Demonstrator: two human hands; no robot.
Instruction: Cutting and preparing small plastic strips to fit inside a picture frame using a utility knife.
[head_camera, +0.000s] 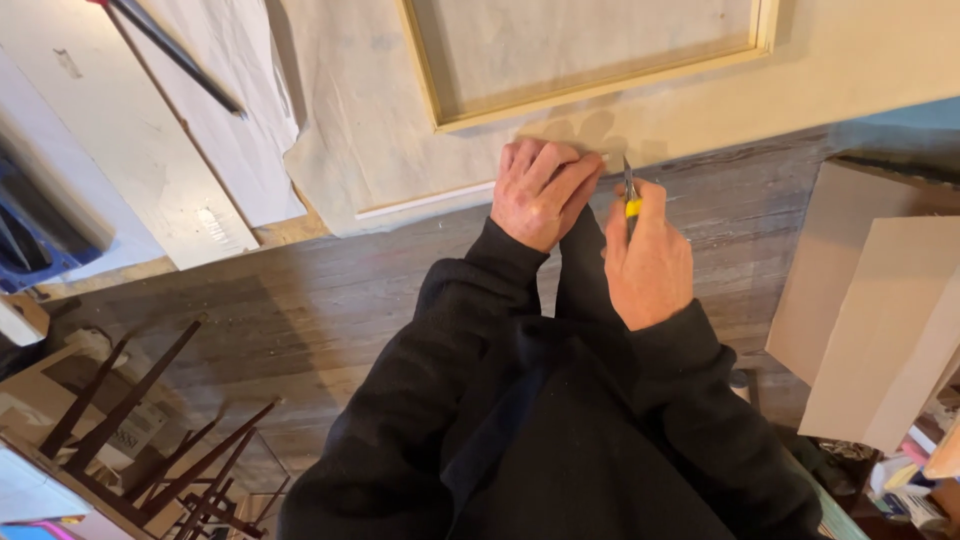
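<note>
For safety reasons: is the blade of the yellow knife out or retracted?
Out. A thin metal blade projects beyond the yellow knife held in the right hand.

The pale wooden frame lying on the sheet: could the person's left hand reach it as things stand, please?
Probably yes. The left hand presses on the off-white sheet just below the pale wooden frame, with only bare sheet between them. The right hand, holding a yellow-handled utility knife, sits to the side, not in the way.

Matt creased paper (370, 150), pale wooden frame (600, 85)
</note>
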